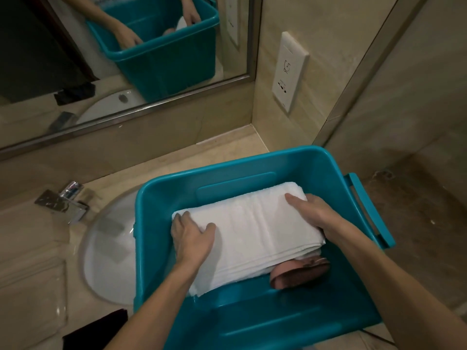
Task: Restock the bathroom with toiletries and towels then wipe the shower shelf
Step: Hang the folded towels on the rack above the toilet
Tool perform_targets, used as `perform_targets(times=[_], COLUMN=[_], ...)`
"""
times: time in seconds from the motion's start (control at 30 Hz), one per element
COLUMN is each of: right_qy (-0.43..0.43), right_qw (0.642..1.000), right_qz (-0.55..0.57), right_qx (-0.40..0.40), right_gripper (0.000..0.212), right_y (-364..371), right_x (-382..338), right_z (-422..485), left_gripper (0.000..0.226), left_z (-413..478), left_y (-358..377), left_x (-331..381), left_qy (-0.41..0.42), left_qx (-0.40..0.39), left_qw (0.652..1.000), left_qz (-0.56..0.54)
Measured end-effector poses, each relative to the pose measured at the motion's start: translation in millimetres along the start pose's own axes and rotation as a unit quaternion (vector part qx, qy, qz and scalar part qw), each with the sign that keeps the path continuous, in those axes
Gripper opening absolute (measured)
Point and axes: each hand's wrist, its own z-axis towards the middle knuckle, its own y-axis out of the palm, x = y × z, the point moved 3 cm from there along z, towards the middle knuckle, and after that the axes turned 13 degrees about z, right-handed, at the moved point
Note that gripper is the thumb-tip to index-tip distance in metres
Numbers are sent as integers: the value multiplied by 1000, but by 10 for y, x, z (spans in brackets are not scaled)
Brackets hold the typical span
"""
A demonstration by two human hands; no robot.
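Towel (249,232) in bin (326,173), over sink (106,253)

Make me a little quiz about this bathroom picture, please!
1. True or false: the white towel lies inside the teal bin.
2. What peeks out from under the towel? A) a pink thing B) a green bottle C) a yellow sponge
3. Fill the gap: the left hand and the right hand both grip the ____.

Key: 1 true; 2 A; 3 towel.
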Motion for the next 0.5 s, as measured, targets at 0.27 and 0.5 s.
perform_targets(times=[0.27,0.5], right_qy=[-99,-145], right_qw=[982,932], right_qz=[-161,-318], right_qx=[17,96], right_gripper=[51,47], right_y=[-69,-171], right_x=[-74,-426], right_z=[-118,-410], left_gripper=[69,44], left_z=[-84,-110], left_y=[-9,79], left_x=[-90,-155], left_qy=[-87,-171], left_qx=[-34,-87], left_qw=[985,949], left_qz=[-144,-250])
